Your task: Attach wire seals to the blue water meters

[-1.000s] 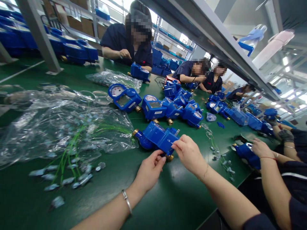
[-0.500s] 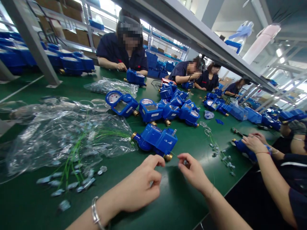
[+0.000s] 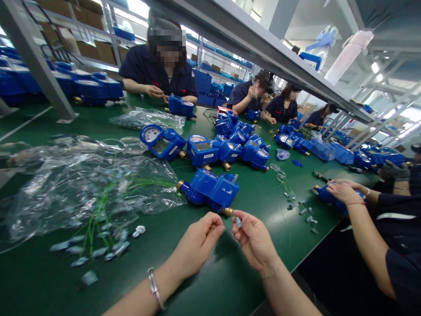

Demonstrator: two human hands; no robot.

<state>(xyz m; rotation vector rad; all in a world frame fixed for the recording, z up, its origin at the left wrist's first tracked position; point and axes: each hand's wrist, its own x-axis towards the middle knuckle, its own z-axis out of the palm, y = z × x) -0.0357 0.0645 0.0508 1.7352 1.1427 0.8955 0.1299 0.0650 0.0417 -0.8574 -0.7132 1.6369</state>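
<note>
A blue water meter (image 3: 210, 189) with brass ends lies on the green table (image 3: 230, 281) just beyond my hands. My right hand (image 3: 255, 239) pinches a small grey seal tag (image 3: 238, 222) between thumb and fingers, near the meter's brass fitting (image 3: 227, 212). My left hand (image 3: 197, 245) is closed in a pinch beside it, thumb and forefinger together, perhaps on a thin wire that I cannot make out. A bracelet sits on my left wrist.
Clear plastic bags (image 3: 82, 184) with green wires and grey seal tags (image 3: 95, 250) lie at left. Several blue meters (image 3: 204, 149) stand mid-table. A person's hands (image 3: 342, 191) work on a meter at right. Other people sit across the table.
Both hands have come off the blue meter and drawn back toward me. The right hand now holds a small seal tag, and the left hand pinches beside it.
</note>
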